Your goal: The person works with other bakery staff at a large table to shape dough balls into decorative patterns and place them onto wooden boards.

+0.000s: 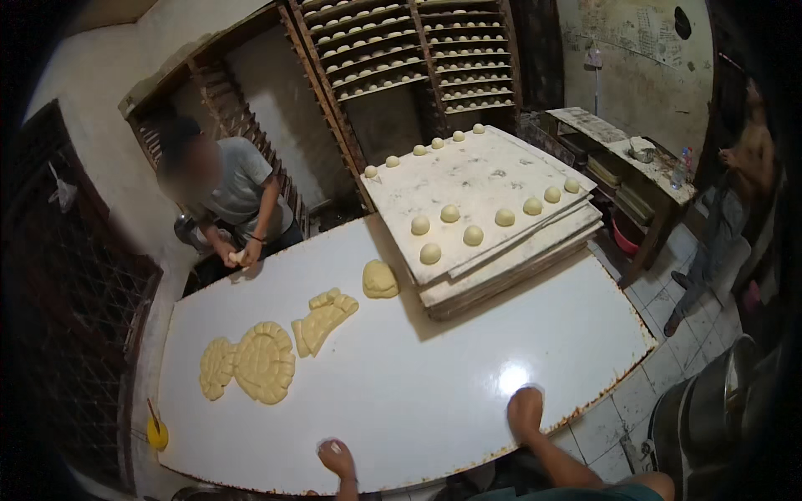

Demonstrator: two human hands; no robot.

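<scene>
Low over the front edge of the white table [401, 392], my left hand [337, 458] is closed, with a small pale patch showing at its fingers. Farther right, my right hand [525, 412] rests on the tabletop, curled into a fist. Whatever either hand may hold is hidden or too small to name. Beyond them lie a round slab of cut dough [266, 364], a smaller cut dough piece [217, 368] touching it, a strip of cut dough [324, 322] and a smooth dough lump [380, 280].
Floured boards [468, 192] are stacked at the far right of the table, bearing several dough balls [430, 253]. Across the table a co-worker [238, 184] handles a bit of dough. Loaded racks [368, 50] stand behind. A yellow container [157, 433] sits by the left corner. Another person [727, 225] is at far right.
</scene>
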